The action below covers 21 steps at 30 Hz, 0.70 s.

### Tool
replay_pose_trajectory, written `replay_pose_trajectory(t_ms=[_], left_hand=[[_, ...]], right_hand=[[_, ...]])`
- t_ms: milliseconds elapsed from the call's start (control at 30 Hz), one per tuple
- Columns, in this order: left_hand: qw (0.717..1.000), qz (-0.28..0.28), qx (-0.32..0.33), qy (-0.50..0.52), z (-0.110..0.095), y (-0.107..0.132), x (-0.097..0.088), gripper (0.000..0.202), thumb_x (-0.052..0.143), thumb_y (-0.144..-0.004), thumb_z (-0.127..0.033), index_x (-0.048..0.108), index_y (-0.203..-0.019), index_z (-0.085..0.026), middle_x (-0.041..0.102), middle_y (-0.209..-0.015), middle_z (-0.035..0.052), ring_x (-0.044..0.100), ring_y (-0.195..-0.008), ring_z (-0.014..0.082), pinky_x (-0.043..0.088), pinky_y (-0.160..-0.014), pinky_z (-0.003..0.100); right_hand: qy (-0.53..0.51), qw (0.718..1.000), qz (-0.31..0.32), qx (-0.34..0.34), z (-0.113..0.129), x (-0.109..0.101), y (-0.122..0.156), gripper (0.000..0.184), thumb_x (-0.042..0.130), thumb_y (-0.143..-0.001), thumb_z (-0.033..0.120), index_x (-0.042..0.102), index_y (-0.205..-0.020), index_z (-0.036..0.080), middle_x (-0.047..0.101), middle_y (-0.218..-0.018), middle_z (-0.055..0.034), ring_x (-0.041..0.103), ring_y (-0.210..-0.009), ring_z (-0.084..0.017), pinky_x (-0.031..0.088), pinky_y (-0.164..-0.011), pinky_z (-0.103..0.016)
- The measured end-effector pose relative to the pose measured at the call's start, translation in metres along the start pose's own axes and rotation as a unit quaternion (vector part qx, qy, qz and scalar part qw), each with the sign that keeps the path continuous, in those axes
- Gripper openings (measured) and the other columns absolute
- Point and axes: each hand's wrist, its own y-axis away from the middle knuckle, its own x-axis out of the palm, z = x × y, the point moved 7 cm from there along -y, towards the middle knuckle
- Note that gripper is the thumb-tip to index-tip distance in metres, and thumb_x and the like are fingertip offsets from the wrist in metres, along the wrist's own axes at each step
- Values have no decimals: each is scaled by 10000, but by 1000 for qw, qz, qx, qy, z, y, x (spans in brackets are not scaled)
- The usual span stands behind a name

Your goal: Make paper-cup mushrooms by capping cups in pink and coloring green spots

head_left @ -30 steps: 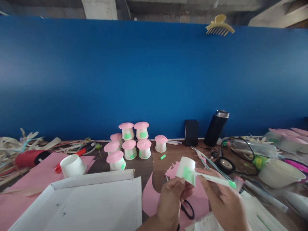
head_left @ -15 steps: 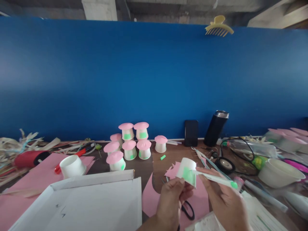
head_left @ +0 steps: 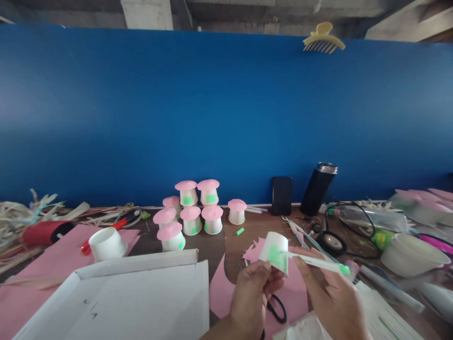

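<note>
- While the left hand (head_left: 252,285) pinches the rim of a white paper cup (head_left: 276,242) between thumb and fingers, the right hand (head_left: 331,290) is curled around a white marker (head_left: 316,262) in a pen hold, its tip at the green patch on the cup's side.
- That cup is tilted, base upward, above pink paper (head_left: 292,297) near the worktop's front edge.
- Its patch looks mostly filled, though paler toward the top; no pink disc sits on its base.
- Towards the back edge, a group of pink-topped cups (head_left: 191,221) seems further along: discs on all, green showing on most. One more pink-topped cup (head_left: 237,215) stands just beside them.
- A plain cup (head_left: 107,244) towards the left edge has neither colour nor disc that can be seen.
- The brown worktop (head_left: 256,227) is crowded: a white tray (head_left: 152,300) at the front, a red roll (head_left: 40,233) near the left edge, a white tub (head_left: 412,257) towards the right.
- A phone (head_left: 281,196) and black flask (head_left: 317,190) stand at the back edge.
- Behind rises a blue partition (head_left: 219,113), a yellow hair clip (head_left: 323,40) at its top, beneath a concrete ceiling (head_left: 226,16).
</note>
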Motion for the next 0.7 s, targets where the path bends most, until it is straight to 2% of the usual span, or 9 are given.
replay_pose_trajectory(t_ms=[67, 200, 333, 433, 600, 700], left_hand=[[1000, 0, 2, -1, 0, 0, 0, 266, 773, -666, -350, 704, -692, -95, 687, -707, 83, 633, -722, 154, 490, -704, 261], [1000, 2, 3, -3, 0, -1, -1, 261, 767, -673, -346, 714, -710, -93, 691, -722, 87, 632, -729, 153, 488, -696, 254], [1000, 4, 3, -7, 1, -2, -1, 255, 760, -684, -340, 720, -726, -92, 693, -724, 87, 634, -731, 151, 486, -701, 250], [1000, 7, 3, -10, 2, -1, 0, 255, 758, -685, -345, 715, -707, -94, 692, -712, 86, 635, -725, 152, 484, -693, 249], [1000, 7, 3, -9, 2, 0, -1, 263, 762, -680, -352, 713, -705, -95, 695, -717, 90, 638, -730, 160, 486, -703, 260], [1000, 4, 1, -4, 1, -1, -2, 266, 771, -667, -352, 710, -697, -95, 697, -715, 89, 639, -727, 160, 487, -699, 259]], right_hand=[[-3, 1000, 0, 8, 0, -1, 1, 248, 525, -872, 390, 645, -1040, 253, 687, -1097, -35, 631, -1037, -203, 474, -907, -308], [9, 1000, 10, 25, -1, -1, 4, 221, 553, -849, 420, 647, -1000, 289, 705, -1029, 2, 657, -935, -186, 515, -778, -274], [-16, 1000, 4, 0, -1, 1, 4, 217, 557, -857, 381, 644, -1035, 291, 685, -1079, -9, 617, -1046, -202, 474, -907, -328], [-31, 999, 13, 6, -6, 5, 2, 231, 544, -868, 360, 639, -1068, 291, 677, -1096, -15, 591, -1100, -214, 442, -967, -372], [-23, 1000, 18, 8, -5, 4, 1, 246, 530, -871, 383, 650, -1057, 275, 684, -1085, -20, 604, -1083, -214, 456, -951, -354], [8, 1000, 2, 26, -2, -1, 3, 238, 544, -854, 421, 661, -993, 266, 704, -1019, -20, 650, -969, -193, 503, -838, -287]])
